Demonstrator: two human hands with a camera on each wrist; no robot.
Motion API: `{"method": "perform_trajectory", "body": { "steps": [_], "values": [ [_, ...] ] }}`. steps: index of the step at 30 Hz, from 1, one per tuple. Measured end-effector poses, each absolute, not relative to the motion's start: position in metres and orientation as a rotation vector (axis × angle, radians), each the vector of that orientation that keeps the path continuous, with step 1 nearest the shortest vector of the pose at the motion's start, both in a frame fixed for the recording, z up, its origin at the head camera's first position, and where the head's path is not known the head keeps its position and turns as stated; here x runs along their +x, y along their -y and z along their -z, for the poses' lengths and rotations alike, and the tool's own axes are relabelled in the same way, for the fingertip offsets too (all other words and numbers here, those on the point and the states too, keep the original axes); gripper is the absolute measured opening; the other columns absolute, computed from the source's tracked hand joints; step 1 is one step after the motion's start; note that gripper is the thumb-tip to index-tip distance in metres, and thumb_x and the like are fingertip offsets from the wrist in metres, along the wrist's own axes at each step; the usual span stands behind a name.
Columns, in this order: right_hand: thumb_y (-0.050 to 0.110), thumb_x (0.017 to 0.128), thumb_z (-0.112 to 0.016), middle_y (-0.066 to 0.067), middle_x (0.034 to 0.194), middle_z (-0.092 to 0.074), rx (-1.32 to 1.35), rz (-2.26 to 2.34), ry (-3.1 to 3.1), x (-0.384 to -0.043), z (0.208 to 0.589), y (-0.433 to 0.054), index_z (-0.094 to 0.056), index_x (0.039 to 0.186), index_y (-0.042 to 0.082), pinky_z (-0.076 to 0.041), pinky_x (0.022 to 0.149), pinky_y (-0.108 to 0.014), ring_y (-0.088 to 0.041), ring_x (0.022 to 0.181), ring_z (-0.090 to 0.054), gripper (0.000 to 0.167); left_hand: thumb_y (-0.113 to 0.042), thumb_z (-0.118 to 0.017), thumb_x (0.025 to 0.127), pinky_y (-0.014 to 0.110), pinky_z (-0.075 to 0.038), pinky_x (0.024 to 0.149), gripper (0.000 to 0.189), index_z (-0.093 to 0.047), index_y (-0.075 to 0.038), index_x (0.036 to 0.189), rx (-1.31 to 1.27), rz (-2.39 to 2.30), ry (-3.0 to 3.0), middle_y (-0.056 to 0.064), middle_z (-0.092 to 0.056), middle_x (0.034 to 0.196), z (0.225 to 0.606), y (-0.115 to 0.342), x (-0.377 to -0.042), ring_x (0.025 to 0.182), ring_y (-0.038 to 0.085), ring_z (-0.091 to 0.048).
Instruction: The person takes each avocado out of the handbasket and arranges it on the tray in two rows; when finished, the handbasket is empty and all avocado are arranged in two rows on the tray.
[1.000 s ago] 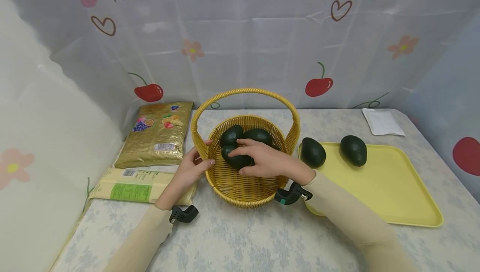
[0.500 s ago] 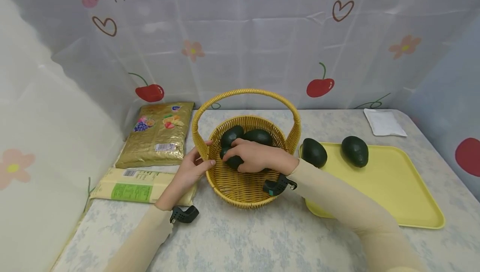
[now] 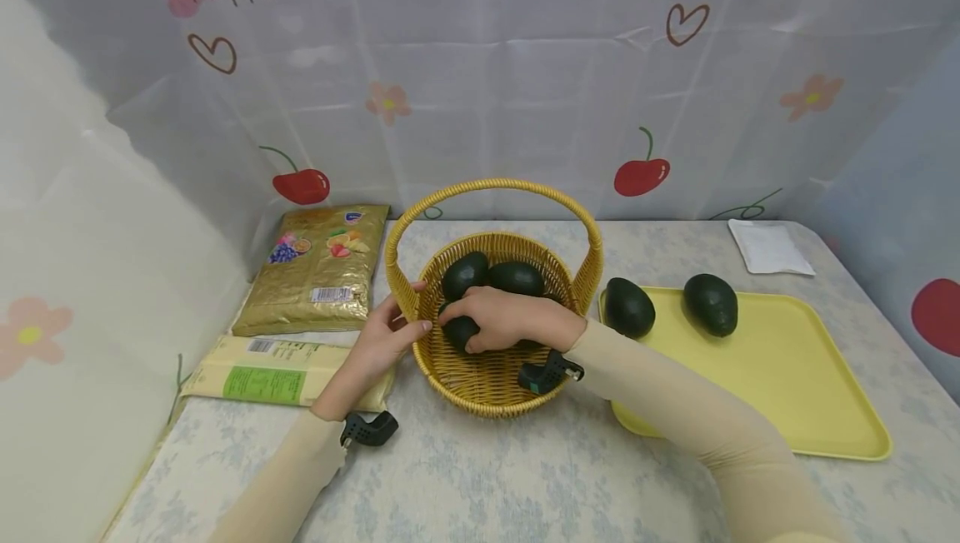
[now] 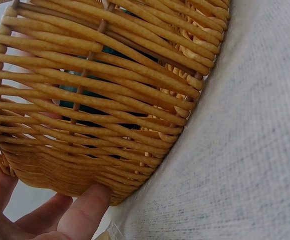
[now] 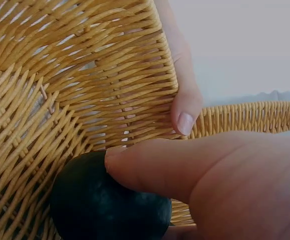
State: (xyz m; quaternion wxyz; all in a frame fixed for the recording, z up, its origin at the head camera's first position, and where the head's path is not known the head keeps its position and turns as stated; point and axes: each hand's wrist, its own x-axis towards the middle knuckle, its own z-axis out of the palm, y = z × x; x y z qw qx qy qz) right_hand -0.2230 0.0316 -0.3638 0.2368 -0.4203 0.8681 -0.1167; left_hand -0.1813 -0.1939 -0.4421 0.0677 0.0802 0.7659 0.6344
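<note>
A yellow wicker basket (image 3: 480, 381) with a tall hoop handle stands mid-table, holding several dark green avocados. My left hand (image 3: 378, 347) grips its left rim by the foot of the handle, thumb on top; in the left wrist view its fingers (image 4: 87, 212) press the woven outer wall. Inside the basket, my right hand (image 3: 510, 318) grips the front-left avocado (image 3: 459, 335), with the thumb on its side in the right wrist view. Behind that hand lie another avocado (image 3: 465, 275) and a further avocado (image 3: 517, 276). The hand and wrist partly hide what lies below them.
Right of the basket is a yellow tray (image 3: 787, 385); one avocado (image 3: 630, 308) lies at its left corner, a second avocado (image 3: 711, 305) at its back edge. A white packet (image 3: 768, 246) lies behind. At left are a gold bag (image 3: 307, 268) and a cream-green packet (image 3: 262, 372).
My right hand has shifted left and lower into the basket, its fingers closing round the front-left avocado. That avocado has moved slightly left and toward me. My left hand keeps its place on the rim.
</note>
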Motion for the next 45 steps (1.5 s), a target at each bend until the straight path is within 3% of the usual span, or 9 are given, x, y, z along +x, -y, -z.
{"method": "perform_trajectory", "body": {
  "steps": [23,31,45],
  "values": [
    [0.019,0.096,-0.070,-0.009,0.145,-0.058,-1.195,0.403,-2.373,-0.222,0.367,-0.037,-0.055,0.147,0.019,-0.047,0.108,-0.046,-0.030,0.136,-0.050,0.053,-0.008,-0.063,0.098,0.024,-0.057,0.084,0.061,-0.041,-0.014,0.154,0.233,-1.908,-2.302,0.024,-0.045,0.152,0.440,0.194,-0.181,0.130,0.043,-0.057],
    [0.014,0.098,-0.064,-0.008,0.152,-0.054,-1.151,0.381,-2.348,-0.221,0.369,-0.037,-0.053,0.150,0.020,-0.043,0.113,-0.047,-0.033,0.147,-0.040,0.053,-0.009,-0.063,0.097,0.025,-0.057,0.084,0.061,-0.041,-0.015,0.155,0.238,-1.908,-2.301,0.024,-0.047,0.151,0.441,0.194,-0.181,0.127,0.042,-0.059],
    [0.014,0.096,-0.065,-0.007,0.150,-0.055,-1.234,0.451,-2.353,-0.219,0.361,-0.047,-0.057,0.146,0.019,-0.043,0.113,-0.047,-0.031,0.144,-0.044,0.052,-0.009,-0.064,0.097,0.026,-0.057,0.084,0.060,-0.043,-0.015,0.153,0.237,-1.909,-2.310,0.023,-0.047,0.151,0.443,0.194,-0.182,0.128,0.041,-0.059]
  ]
}}
